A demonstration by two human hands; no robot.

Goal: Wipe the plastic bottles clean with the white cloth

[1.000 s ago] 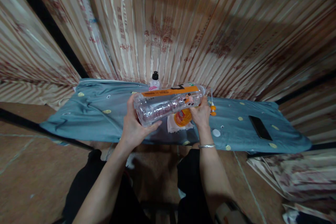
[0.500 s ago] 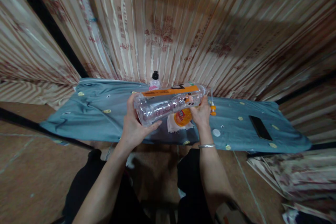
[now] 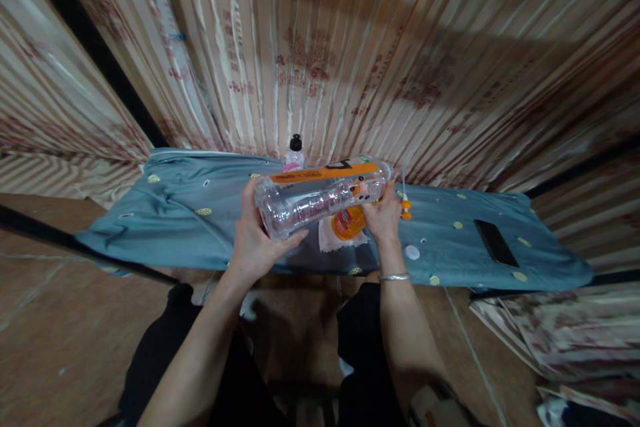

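A large clear plastic bottle [image 3: 320, 203] with an orange and grey label is held sideways above the cloth-covered surface, its right end a little higher. My left hand [image 3: 255, 240] is wrapped round its left end. At the other end my right hand [image 3: 383, 213], with a silver bangle on the wrist, grips the bottle; part of its fingers is hidden. Below the bottle, an orange container [image 3: 347, 224] with a red label stands on a folded white cloth [image 3: 330, 240]. Just past my right hand is an orange and white pump top [image 3: 406, 207] with a thin clear tube.
A small black-capped bottle [image 3: 295, 153] stands at the back, partly hidden. To the right lie a white round cap [image 3: 413, 252] and a black phone [image 3: 496, 243] on the blue-green patterned cloth [image 3: 185, 233]. A patterned curtain [image 3: 320, 47] hangs behind, and black poles [image 3: 90, 40] frame the sides.
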